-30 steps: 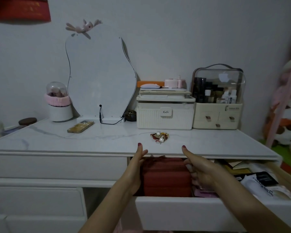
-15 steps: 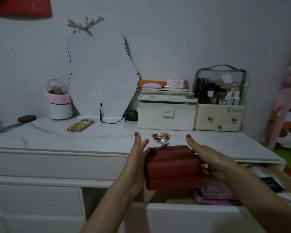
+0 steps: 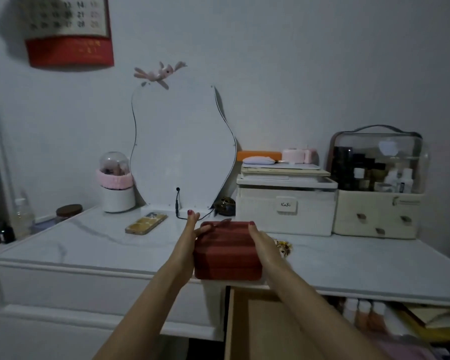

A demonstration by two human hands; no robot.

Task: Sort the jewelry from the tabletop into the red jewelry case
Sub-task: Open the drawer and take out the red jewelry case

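Note:
I hold the red jewelry case (image 3: 227, 252) between both hands over the front edge of the white marble tabletop (image 3: 89, 242). Its lid is closed. My left hand (image 3: 189, 239) grips its left side, thumb lying on the top and fingers pointing up past the far corner. My right hand (image 3: 264, 245) grips the right side, thumb along the top edge. A small heap of gold and pearl jewelry (image 3: 285, 249) lies on the tabletop just right of the case, partly hidden behind my right hand. I cannot tell whether the case touches the table.
A gold phone (image 3: 146, 223) lies left of the case, before a wavy mirror (image 3: 182, 149). At the back right stand a white storage box (image 3: 286, 203) and a cosmetics organizer (image 3: 377, 188). A drawer (image 3: 322, 331) stands open below my arms.
Both hands lifted the red case out of the open drawer and carried it up and forward to the tabletop's front edge. My view tilted upward.

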